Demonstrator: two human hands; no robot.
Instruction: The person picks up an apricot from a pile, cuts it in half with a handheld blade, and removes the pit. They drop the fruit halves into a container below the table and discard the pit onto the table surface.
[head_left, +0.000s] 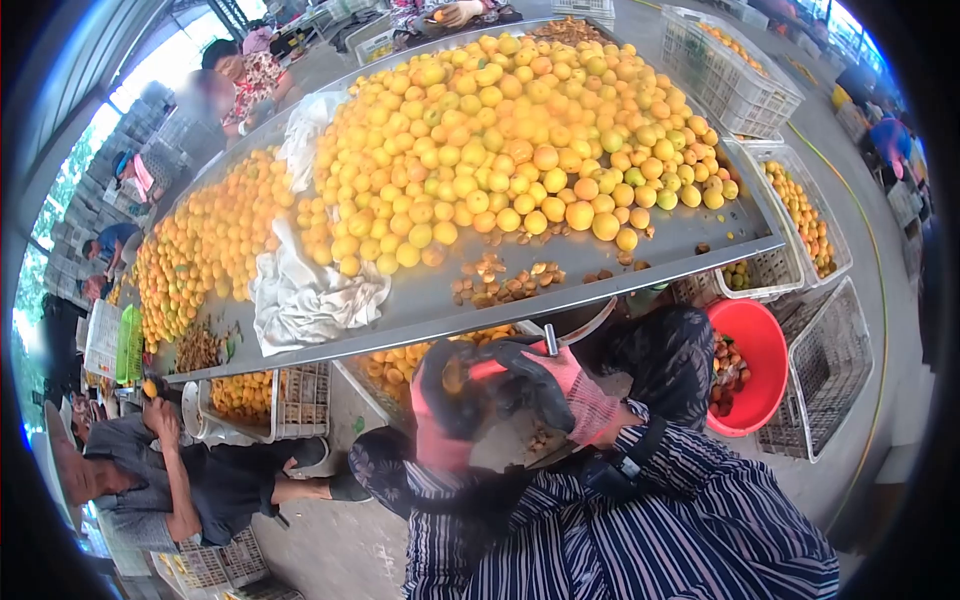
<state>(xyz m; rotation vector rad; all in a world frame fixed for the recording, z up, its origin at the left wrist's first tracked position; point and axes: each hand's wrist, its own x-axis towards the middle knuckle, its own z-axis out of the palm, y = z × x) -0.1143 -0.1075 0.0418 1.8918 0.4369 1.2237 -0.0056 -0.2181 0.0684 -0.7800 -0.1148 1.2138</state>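
Observation:
My left hand (445, 400), in a pink glove with a dark coated palm, closes around a yellow-orange fruit (455, 376) that looks like an apricot, blurred by motion. Close beside it, my right hand (548, 388), gloved the same way, grips a small tool whose silvery metal end (551, 340) sticks up past the fingers. The rest of that tool is hidden. Both hands are over my lap, just in front of a metal table (690, 235) heaped with apricots (470, 140). Brown pits or scraps (500, 282) lie near its front edge.
White cloths (310, 295) lie on the table. To my right stand a red tub (760, 370) with fruit pieces and plastic crates (830, 365). Fruit-filled crates (300, 400) sit beneath the table edge. A co-worker (150, 470) sits at left; other people work across the table.

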